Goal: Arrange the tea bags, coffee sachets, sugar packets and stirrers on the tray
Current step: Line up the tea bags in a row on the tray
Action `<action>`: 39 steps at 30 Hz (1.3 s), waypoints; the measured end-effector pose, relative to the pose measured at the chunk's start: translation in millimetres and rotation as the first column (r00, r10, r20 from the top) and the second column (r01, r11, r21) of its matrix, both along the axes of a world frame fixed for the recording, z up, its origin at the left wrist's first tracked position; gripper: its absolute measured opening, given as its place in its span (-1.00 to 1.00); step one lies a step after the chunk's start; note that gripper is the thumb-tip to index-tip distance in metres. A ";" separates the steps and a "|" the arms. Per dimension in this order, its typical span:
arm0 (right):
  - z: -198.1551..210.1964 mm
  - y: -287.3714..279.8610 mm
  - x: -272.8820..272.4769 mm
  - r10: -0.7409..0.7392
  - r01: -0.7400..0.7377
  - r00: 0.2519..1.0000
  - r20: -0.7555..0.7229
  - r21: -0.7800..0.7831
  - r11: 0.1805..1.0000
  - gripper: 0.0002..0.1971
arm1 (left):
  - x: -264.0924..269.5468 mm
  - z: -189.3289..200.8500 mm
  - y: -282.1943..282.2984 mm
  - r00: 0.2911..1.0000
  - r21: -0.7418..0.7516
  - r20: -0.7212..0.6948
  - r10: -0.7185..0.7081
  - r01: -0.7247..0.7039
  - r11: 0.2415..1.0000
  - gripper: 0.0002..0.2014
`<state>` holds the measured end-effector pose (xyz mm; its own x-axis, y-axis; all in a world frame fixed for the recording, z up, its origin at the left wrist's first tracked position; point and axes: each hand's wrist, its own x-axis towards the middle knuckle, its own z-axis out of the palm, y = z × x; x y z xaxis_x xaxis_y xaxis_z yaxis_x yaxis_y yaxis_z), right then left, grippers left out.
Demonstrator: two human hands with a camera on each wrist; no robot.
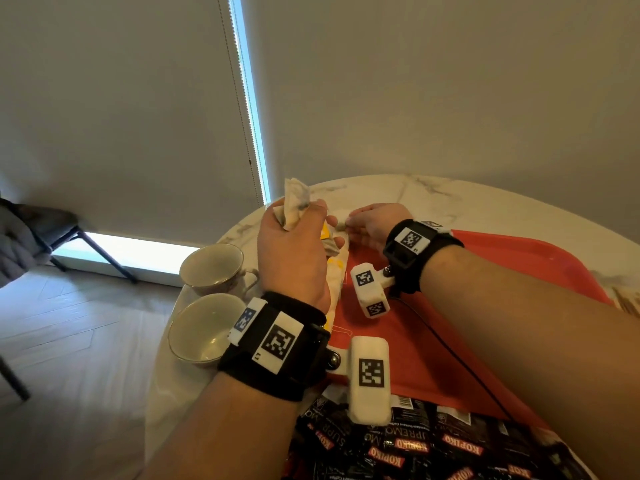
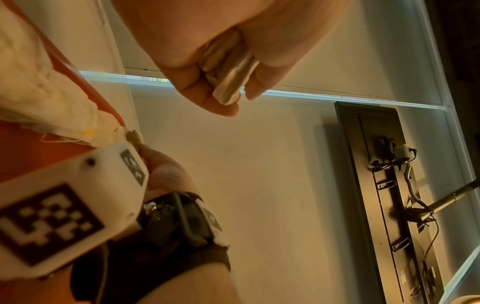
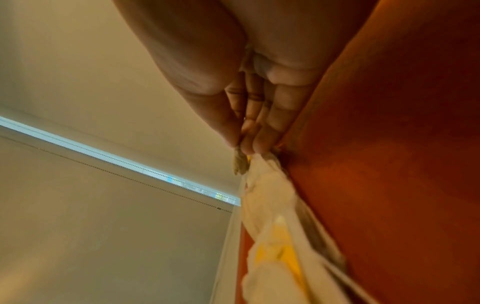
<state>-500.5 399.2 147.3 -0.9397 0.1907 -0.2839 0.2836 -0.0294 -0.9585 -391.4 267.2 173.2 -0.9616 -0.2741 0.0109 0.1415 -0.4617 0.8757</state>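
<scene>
My left hand (image 1: 313, 220) is raised over the far-left corner of the red tray (image 1: 502, 268) and grips a bunch of white tea bags (image 1: 294, 202); the left wrist view shows those tea bags (image 2: 231, 82) folded inside my curled fingers. My right hand (image 1: 348, 224) reaches across the tray and pinches one tea bag (image 1: 341, 226) at the corner; in the right wrist view that tea bag (image 3: 240, 165) is between thumb and fingertips. A row of tea bags with yellow tags (image 1: 337, 271) lies along the tray's left edge. Black coffee sachets (image 1: 415, 448) are heaped at the near edge.
Two empty cups (image 1: 214, 268) (image 1: 204, 327) stand on the marble table (image 1: 433, 192) just left of the tray. Wooden stirrers (image 1: 627, 301) show at the right edge. A chair (image 1: 52, 230) stands on the floor to the left.
</scene>
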 end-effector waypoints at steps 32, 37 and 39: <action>35.7 27.8 80.7 0.224 -0.303 0.906 -0.360 -0.181 0.936 -0.83 | 11.0 -9.0 18.0 0.946 -0.116 0.114 -0.304 0.317 0.941 -0.80; 38.9 35.5 75.9 0.083 -0.196 0.854 -0.514 -0.170 0.966 -0.86 | 6.5 -9.7 14.7 0.972 -0.048 0.105 -0.209 0.214 0.976 -0.86; 37.9 33.7 76.1 0.156 -0.242 0.814 -0.559 -0.084 0.967 -0.84 | 7.6 -6.8 14.2 0.980 -0.027 0.061 -0.189 0.191 0.981 -0.92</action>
